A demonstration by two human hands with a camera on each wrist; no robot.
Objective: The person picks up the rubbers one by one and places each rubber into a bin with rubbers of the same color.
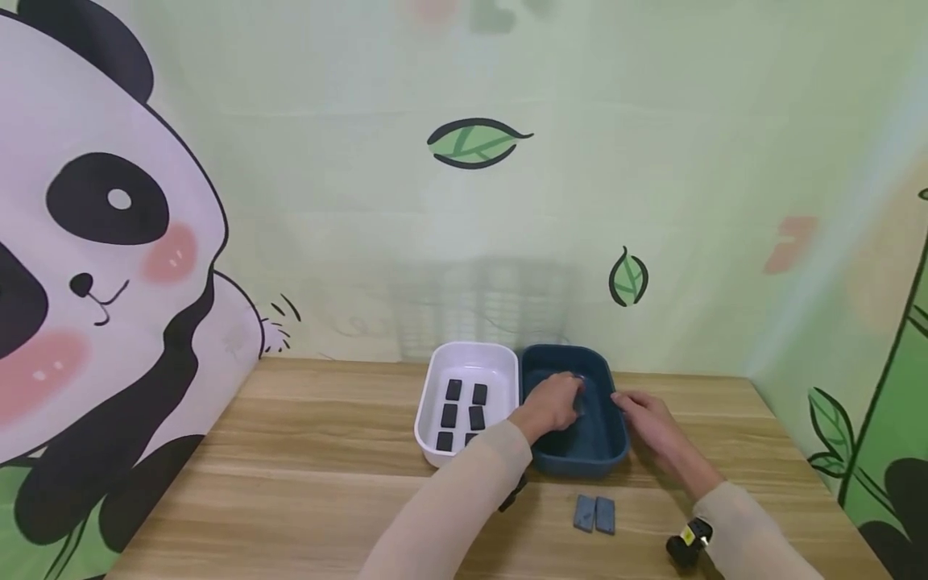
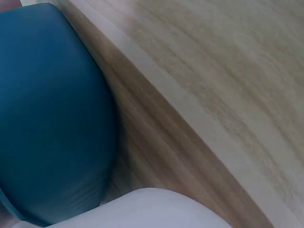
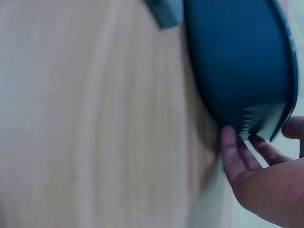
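Observation:
My left hand (image 1: 554,405) reaches down into the dark blue bin (image 1: 580,466), its fingers curled. They pinch a small blue-grey tile (image 1: 579,405), of which only an edge shows by the fingertips. With thumb and fingers, my right hand (image 1: 648,419) grips the bin's right end; in the right wrist view that hand (image 3: 266,178) has its fingers against the outer wall and the thumb at the rim. Two more blue-grey tiles (image 1: 605,515) lie side by side on the table before the bin. The left wrist view has the bin's outer wall (image 2: 52,109) but not the fingers.
A white bin (image 1: 424,447) stands against the blue bin's left side, with several black tiles (image 1: 449,416) in two columns. Both bins sit near the back of the wooden table (image 1: 304,451), before a wall sheet with a panda. Black wrist devices (image 1: 689,544) hang at the sleeves.

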